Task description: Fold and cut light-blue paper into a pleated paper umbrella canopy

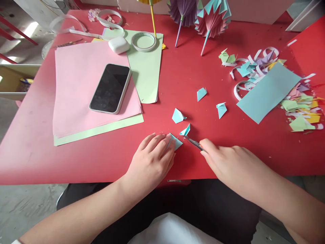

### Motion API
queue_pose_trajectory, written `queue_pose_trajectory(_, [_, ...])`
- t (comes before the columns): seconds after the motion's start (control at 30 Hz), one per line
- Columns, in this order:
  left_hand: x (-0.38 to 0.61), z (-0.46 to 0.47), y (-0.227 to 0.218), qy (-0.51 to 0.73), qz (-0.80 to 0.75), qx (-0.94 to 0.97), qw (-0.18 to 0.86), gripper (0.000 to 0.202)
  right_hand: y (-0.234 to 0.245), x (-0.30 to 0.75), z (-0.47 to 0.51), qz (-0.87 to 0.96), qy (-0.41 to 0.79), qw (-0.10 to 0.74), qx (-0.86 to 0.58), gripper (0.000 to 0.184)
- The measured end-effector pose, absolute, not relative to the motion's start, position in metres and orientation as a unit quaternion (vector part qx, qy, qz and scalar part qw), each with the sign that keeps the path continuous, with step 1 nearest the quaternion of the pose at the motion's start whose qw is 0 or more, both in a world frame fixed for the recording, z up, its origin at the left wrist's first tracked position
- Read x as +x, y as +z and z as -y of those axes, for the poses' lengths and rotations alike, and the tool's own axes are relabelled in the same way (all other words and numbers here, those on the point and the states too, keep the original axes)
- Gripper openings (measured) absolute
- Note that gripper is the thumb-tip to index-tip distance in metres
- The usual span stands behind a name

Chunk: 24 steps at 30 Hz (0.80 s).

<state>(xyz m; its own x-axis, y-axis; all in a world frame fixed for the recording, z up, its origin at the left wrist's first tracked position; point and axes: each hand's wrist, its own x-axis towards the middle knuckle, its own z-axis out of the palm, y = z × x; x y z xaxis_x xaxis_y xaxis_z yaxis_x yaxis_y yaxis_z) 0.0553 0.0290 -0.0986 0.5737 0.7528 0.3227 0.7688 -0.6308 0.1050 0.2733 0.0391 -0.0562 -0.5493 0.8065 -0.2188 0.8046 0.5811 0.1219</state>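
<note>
My left hand (154, 157) is at the front of the red table, its fingers together over a folded light-blue paper piece (177, 143) and partly hiding it. In my right hand (224, 157) is a pair of scissors (194, 143); the handles are hidden by my fingers and the blades point left. The blade tips are beside a small folded blue-and-white paper scrap (185, 130). Farther back lie several loose blue pieces, among them a folded one (178, 116), another (201, 94) and a third (221, 110).
Left on the red table (142, 125) are pink sheets (73, 84) with a phone (110, 88), green paper (149, 78), a white case (118, 44) and a tape roll (143, 41). Paper umbrellas (209, 25) stand behind. Right lies a blue rectangle (270, 93) among paper scraps (299, 105).
</note>
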Motion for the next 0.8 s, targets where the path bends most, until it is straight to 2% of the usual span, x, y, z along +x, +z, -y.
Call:
queue_pose_trajectory(0.13, [0.053, -0.027, -0.098, -0.164, 0.437, -0.884, 0.028, 0.024, -0.056, 0.280, -0.043, -0.854, -0.007, 0.094, 0.512, 0.012])
queue_pose_trajectory(0.27, [0.052, -0.026, -0.099, -0.153, 0.442, -0.883, 0.031, 0.024, -0.060, 0.269, -0.038, -0.858, -0.047, 0.070, 0.507, 0.010])
queue_pose_trajectory(0.8, [0.053, -0.027, -0.101, -0.153, 0.445, -0.882, 0.023, 0.027, -0.064, 0.261, -0.033, -0.874, -0.044, 0.120, 0.469, 0.012])
